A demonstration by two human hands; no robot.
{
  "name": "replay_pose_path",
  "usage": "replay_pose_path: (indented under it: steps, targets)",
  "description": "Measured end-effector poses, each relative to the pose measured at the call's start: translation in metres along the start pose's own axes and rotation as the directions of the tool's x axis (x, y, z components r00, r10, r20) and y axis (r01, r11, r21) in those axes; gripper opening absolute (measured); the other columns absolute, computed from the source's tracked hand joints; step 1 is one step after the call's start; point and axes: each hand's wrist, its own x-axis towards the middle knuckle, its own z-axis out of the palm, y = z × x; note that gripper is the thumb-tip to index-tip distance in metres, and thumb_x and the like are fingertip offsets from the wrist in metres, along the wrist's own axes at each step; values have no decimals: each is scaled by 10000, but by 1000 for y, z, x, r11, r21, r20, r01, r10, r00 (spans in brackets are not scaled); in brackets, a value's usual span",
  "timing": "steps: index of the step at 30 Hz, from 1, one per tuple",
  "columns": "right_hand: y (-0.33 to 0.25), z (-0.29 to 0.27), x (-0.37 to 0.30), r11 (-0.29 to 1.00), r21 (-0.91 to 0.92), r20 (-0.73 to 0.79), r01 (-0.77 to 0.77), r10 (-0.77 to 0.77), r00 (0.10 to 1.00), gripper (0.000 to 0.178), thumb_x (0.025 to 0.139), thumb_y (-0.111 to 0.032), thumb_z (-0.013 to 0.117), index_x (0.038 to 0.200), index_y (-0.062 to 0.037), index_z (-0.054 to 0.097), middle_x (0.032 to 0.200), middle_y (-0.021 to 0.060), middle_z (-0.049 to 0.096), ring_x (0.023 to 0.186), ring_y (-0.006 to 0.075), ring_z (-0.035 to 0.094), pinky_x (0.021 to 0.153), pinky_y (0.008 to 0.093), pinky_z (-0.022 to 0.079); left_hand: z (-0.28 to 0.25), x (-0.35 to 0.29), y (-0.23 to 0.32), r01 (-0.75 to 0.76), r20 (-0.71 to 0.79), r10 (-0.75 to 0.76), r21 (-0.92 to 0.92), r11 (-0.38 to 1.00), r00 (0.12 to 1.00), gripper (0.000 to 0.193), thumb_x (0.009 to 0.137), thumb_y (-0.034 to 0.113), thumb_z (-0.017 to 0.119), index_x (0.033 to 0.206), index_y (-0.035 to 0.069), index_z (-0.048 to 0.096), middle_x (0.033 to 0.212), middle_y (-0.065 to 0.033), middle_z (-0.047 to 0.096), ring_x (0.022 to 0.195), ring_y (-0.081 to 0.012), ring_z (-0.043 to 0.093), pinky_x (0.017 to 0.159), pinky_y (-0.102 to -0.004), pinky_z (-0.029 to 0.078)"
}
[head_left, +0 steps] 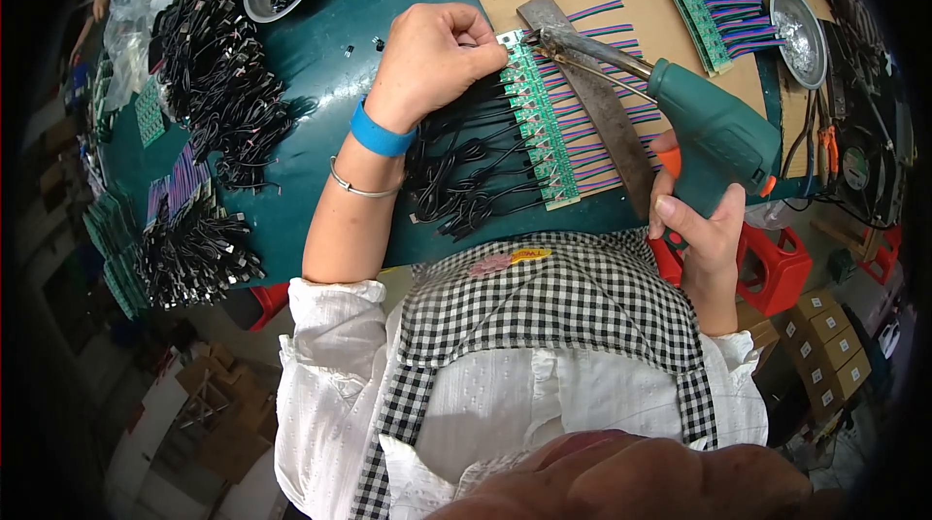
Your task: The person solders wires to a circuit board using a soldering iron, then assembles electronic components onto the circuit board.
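Operating remotely, I have left fingers (488,59) pinched, contents hidden, at the green circuit-board strip (533,112) on the green tabletop (325,83), likely light, stiff, best edge-held, and right fingers (683,218) around a green plastic glue gun (716,122).

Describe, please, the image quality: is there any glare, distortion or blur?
Head view: black corners, and the table has a bent front edge; head view: pale sheen on the table, glints in the right bowl; head view: gun fairly crisp, lower-left boxes dimmer and softer.
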Motion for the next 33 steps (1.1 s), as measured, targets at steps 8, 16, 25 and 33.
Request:
replay_pose_path:
  steps: [8,16,25,33]
  targets:
    - [2,1,0,995,-76,0,-59,59,998,513,768,3,658,1219,89,429,1152,210,530,605,118,553,481,217,480,0,0,-2,6,-3,-6,-5,1000,1000,72,715,45,635,684,-13,606,607,34,542,572,-28,444,513,-191,358]
    - [0,-5,-1,1000,-21,14,6,-6,1000,530,772,0,652,1234,102,412,1180,222,516,599,125,553,473,222,480,0,1,-3,-8,2,8,-21,1000,1000,67,707,45,636,683,-10,608,601,37,532,572,-26,435,514,-189,354]
    - [-2,-4,-6,999,-36,9,-2,3,1000,525,774,-4,655,1231,106,422,1177,228,522,621,123,555,479,218,477,-1,1,-2,-14,7,14,12,1000,1000,67,711,44,635,689,-14,609,604,33,537,574,-29,442,517,-190,360]
    - [-1,-5,-9,998,-51,5,-22,22,1000,532,767,0,658,1236,97,427,1180,231,525,620,123,553,493,215,474,-1,-1,1,-45,28,44,24,999,999,80,728,51,643,697,-16,611,605,34,536,577,-28,442,517,-193,358]
